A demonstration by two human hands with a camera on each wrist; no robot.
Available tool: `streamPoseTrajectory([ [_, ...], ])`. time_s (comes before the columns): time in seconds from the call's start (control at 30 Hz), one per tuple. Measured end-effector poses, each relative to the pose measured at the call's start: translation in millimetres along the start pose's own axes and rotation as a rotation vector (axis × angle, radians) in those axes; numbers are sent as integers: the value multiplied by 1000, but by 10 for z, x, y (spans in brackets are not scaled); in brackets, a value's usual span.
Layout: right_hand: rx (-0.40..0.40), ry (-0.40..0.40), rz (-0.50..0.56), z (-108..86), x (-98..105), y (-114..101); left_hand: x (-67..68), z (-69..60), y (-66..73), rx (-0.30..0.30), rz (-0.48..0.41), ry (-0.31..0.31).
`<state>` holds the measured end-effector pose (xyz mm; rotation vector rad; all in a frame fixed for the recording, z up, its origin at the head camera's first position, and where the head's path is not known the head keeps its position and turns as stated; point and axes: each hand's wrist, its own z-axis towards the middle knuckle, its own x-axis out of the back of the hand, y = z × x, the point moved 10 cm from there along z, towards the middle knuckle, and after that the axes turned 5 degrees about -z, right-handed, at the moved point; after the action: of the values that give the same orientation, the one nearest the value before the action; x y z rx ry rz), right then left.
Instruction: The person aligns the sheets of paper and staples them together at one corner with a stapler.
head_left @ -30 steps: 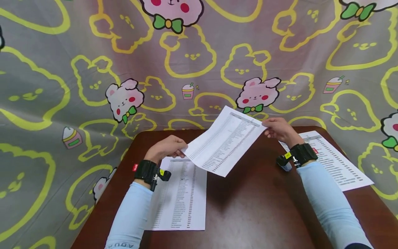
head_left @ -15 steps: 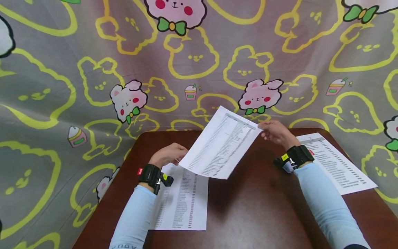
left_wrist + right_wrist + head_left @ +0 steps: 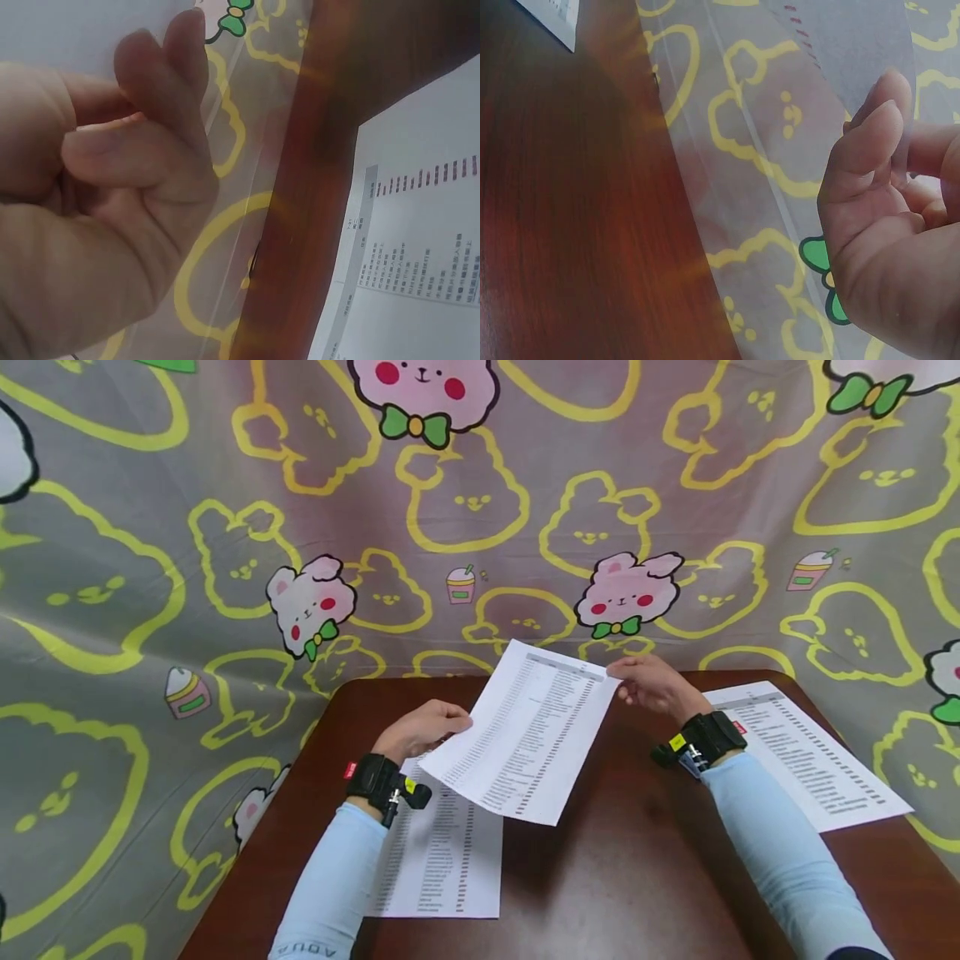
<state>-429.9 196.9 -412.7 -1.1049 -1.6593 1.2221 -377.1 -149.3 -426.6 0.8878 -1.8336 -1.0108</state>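
Note:
A printed sheet of paper [image 3: 525, 735] hangs tilted above the table between both hands. My left hand [image 3: 420, 727] holds its left edge, fingertips overlapping the paper; the lower left corner hangs free below. Close up in the left wrist view, the left hand's fingers [image 3: 150, 75] are bent by the sheet's pale underside [image 3: 60, 30]. My right hand [image 3: 652, 683] pinches the upper right corner, with the paper [image 3: 862, 45] running between thumb and fingers in the right wrist view. Beneath the left forearm lies a second printed sheet [image 3: 450, 868], partly covered by the raised one.
A third printed sheet [image 3: 802, 760] lies at the table's right side, partly behind the right forearm. The brown table [image 3: 615, 877] meets a cartoon-patterned curtain [image 3: 390, 543] at the back and left. Both wrists wear black camera straps [image 3: 375, 781].
The raised sheet has come down and slightly left, and its lower left corner now hangs below the left hand. My left hand has shifted right along the paper's edge; my right hand has moved left.

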Motion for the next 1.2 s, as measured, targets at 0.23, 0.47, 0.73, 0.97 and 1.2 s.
streamPoseTrajectory([
  [0.23, -24, -6, 3, -3, -26, 6, 46, 7, 4, 38, -33, 40],
  [0.47, -12, -42, 8, -11, -205, 33, 119, -9, 41, 22, -39, 59],
  [0.73, 6, -74, 50, 31, -533, 70, 241, -140, -59, 13, -58, 57],
  [0.97, -15, -117, 65, 91, -772, 97, 377, -224, -200, 43, 3, 22],
  [1.2, -35, -140, 37, 124, -907, 125, 454, -266, -364, 112, 120, 15],
])
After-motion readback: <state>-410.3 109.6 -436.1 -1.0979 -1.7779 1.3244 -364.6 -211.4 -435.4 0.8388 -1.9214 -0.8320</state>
